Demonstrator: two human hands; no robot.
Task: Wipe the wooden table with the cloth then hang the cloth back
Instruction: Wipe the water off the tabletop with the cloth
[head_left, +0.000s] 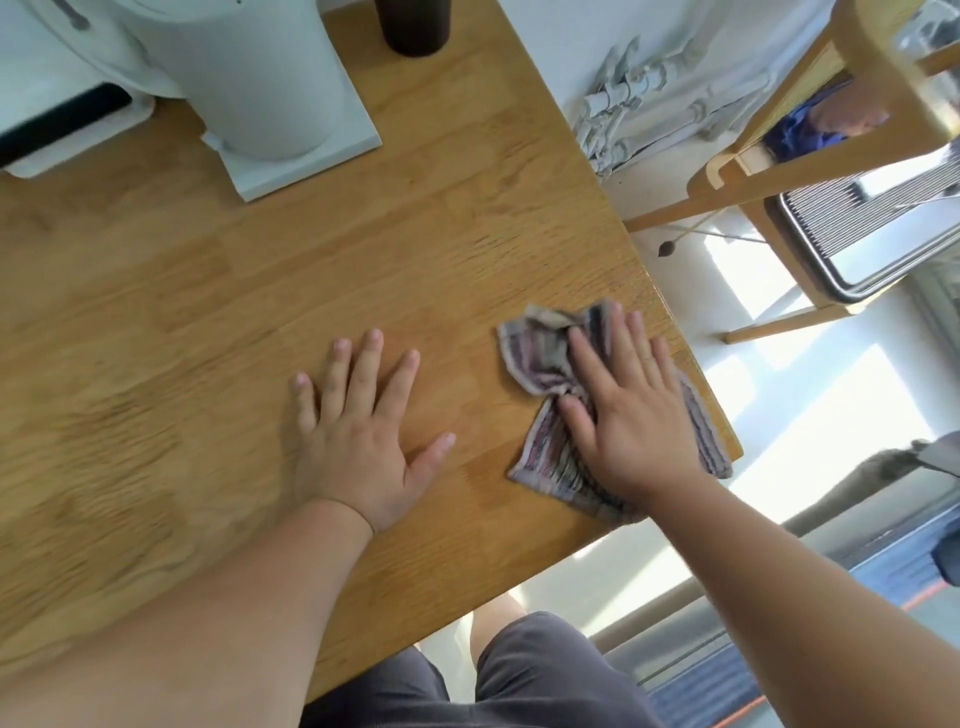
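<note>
A crumpled striped grey and purple cloth (540, 358) lies on the wooden table (260, 291) close to its right corner. My right hand (631, 410) rests flat on top of the cloth with fingers spread, pressing it to the wood. My left hand (358, 431) lies palm down on the bare table to the left of the cloth, fingers apart and holding nothing. Part of the cloth is hidden beneath my right palm.
A white appliance (249, 78) on a flat base stands at the back left, with a dark cylinder (413, 26) behind it. A wooden chair (810, 156) stands beyond the table's right edge. Folded light fabric (639, 109) lies on the floor.
</note>
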